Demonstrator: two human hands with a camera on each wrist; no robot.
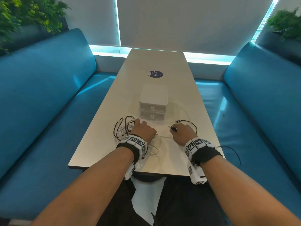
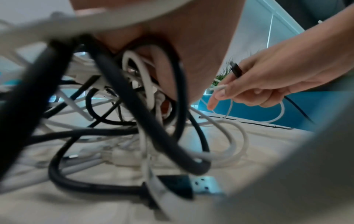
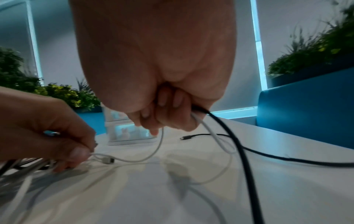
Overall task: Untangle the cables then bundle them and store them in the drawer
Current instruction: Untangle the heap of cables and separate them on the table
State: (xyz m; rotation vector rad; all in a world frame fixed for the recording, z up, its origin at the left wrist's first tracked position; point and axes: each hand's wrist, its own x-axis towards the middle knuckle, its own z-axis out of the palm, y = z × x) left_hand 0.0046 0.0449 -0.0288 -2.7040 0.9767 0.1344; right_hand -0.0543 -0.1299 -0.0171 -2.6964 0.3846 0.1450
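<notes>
A tangle of black and white cables (image 1: 124, 128) lies on the table's near left. My left hand (image 1: 144, 130) rests on its right side, fingers curled through the loops (image 2: 153, 84). My right hand (image 1: 182, 133) is a little to the right and grips a black cable (image 3: 231, 141) and a thin white cable (image 3: 209, 130) together. The black plug end (image 1: 173, 128) sticks out between its fingers toward the left hand. A white two-drawer box (image 1: 153, 103) stands just beyond both hands with both drawers closed.
The white table (image 1: 162, 62) carries a round purple sticker (image 1: 156, 74) past the box. Another black cable end (image 1: 178, 121) lies near the right hand, and black cable trails off the right table edge (image 1: 234, 152). Blue benches flank both sides.
</notes>
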